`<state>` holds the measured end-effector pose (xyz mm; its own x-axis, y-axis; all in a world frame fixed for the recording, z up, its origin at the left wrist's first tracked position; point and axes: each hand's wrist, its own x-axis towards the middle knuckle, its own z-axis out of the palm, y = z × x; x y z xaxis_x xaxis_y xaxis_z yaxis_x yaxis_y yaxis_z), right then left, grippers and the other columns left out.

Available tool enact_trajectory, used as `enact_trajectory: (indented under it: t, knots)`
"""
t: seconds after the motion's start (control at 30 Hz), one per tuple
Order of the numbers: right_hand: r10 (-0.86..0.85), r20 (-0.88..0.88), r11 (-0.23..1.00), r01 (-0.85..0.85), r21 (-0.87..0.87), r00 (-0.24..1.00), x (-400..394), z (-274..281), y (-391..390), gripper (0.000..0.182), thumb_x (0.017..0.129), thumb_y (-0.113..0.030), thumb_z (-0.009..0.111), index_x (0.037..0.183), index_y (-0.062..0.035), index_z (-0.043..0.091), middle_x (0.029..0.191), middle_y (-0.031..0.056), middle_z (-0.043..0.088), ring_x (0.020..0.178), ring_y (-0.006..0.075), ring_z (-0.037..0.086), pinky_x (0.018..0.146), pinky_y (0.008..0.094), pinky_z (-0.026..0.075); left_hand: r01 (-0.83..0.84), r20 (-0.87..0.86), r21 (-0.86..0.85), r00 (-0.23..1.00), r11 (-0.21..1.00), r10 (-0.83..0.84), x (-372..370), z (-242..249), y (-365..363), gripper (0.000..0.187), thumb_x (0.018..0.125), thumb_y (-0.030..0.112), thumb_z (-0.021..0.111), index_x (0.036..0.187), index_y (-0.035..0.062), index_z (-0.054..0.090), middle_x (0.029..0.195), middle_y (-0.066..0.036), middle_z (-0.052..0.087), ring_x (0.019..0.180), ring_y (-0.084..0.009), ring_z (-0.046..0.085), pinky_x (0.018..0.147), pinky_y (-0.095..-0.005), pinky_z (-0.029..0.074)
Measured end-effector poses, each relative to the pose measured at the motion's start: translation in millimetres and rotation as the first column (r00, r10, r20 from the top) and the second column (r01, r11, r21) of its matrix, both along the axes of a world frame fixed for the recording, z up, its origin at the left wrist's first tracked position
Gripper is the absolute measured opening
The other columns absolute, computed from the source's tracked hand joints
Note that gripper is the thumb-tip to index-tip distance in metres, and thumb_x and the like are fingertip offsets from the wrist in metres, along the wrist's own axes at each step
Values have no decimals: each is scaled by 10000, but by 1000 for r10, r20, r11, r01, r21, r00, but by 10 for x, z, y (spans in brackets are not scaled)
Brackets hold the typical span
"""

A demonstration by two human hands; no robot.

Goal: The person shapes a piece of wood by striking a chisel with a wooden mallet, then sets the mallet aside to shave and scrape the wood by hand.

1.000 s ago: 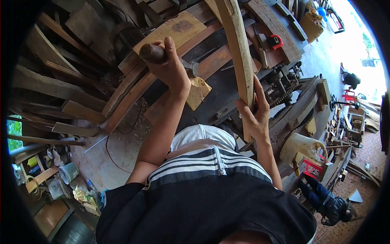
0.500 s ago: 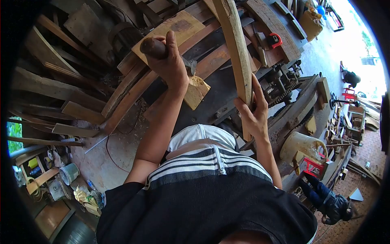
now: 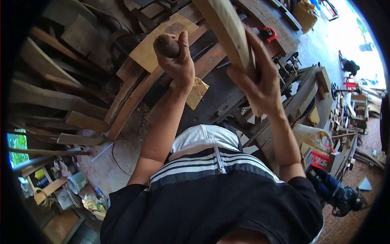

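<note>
My left hand [image 3: 179,67] is closed around the thick, rounded wooden handle [image 3: 166,45] of a tool, its butt facing up toward me. The tool's metal head is hidden behind the hand now. My right hand [image 3: 263,83] grips the lower part of a long curved piece of wood [image 3: 228,34], thumb on one side and fingers on the other. That piece slants up and leaves the view at the top. Beneath and between my hands, a yellowish wood block [image 3: 198,94] rests on the dark metal surface [image 3: 215,91], partly covered by my left wrist.
A wide board [image 3: 152,51] and curved wooden strips lie beyond my left hand. A red tape measure [image 3: 269,34] sits on planks at the upper right. Machinery with a chain [image 3: 289,81] and a stained white bucket [image 3: 310,140] stand to the right. Another person [image 3: 341,195] is at the lower right.
My right hand has lifted the curved wood up, and its upper end leans further left. My left hand has shifted slightly right with the tool, whose metal head has gone out of sight.
</note>
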<state>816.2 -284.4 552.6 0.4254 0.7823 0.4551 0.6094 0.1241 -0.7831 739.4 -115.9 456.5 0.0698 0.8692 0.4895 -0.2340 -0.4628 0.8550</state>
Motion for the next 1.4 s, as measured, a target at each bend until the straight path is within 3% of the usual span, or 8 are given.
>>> enact_trajectory:
  t: [0.33, 0.47, 0.53, 0.6, 0.73, 0.87, 1.13, 1.4]
  knots:
    - [152, 474, 934, 31, -357, 867, -94, 466, 306, 745, 782, -265, 737, 1461, -112, 471, 819, 121, 709, 645, 234, 701, 572, 372, 569, 443, 459, -276, 840, 853, -288, 0, -314, 53, 581, 755, 37, 786, 1266, -1, 513, 1195, -98, 583, 1135, -227, 605, 990, -371, 510]
    - [-44, 489, 947, -120, 298, 871, -130, 464, 408, 618, 877, -368, 686, 1428, -141, 524, 733, 111, 701, 579, 198, 690, 485, 343, 543, 646, 708, -321, 649, 692, -278, -84, -535, 101, 636, 766, 35, 778, 1316, -4, 463, 1259, -112, 549, 1181, -235, 581, 1043, -386, 499]
    - [140, 582, 933, 89, -348, 801, -94, 362, 340, 640, 856, -362, 720, 1419, -127, 525, 731, 136, 700, 601, 234, 705, 517, 352, 559, 706, 757, -302, 586, 641, -289, -78, -427, 71, 650, 768, 35, 776, 1329, -4, 450, 1275, -116, 541, 1192, -237, 575, 1056, -390, 497]
    - [102, 516, 978, 10, -209, 850, -2, 296, 374, 663, 838, -356, 735, 1421, -127, 518, 740, 145, 703, 610, 240, 708, 546, 350, 569, 242, 264, 25, 934, 970, -240, -23, -252, -31, 661, 819, 92, 755, 1368, -1, 398, 1310, -127, 523, 1214, -244, 560, 1099, -398, 473]
    - [-27, 490, 998, -7, 68, 871, -69, 429, 350, 686, 839, -426, 721, 1425, -133, 518, 756, 145, 711, 619, 255, 710, 550, 386, 566, 79, -73, 313, 996, 946, -60, -74, -379, 105, 719, 805, 156, 789, 1375, 7, 376, 1307, -125, 519, 1243, -246, 537, 1089, -425, 470]
    - [95, 469, 951, 59, -302, 878, -89, 186, 302, 703, 819, -389, 720, 1438, -138, 500, 771, 153, 707, 630, 279, 703, 560, 429, 552, 364, 189, -94, 920, 926, -343, -112, -517, 117, 677, 802, 171, 804, 1338, 10, 424, 1322, -127, 529, 1236, -242, 546, 1088, -424, 443]
    - [-36, 220, 945, 104, -310, 975, 64, -244, 23, 764, 814, -457, 721, 1457, -141, 455, 894, 202, 714, 806, 346, 714, 746, 457, 562, 7, 82, -83, 997, 996, -1, -205, -243, 318, 241, 964, 168, 675, 1002, 42, 474, 850, -54, 546, 686, -97, 538, 580, -246, 489]
    - [-166, -175, 900, 76, -430, 970, -47, -681, -345, 910, 818, -638, 711, 1494, -100, 425, 1256, 205, 631, 1060, 269, 666, 929, 402, 521, -104, 148, -406, 973, 908, 178, -275, -184, 429, 295, 970, 234, 677, 994, 37, 459, 804, -34, 506, 640, -91, 500, 548, -233, 439]
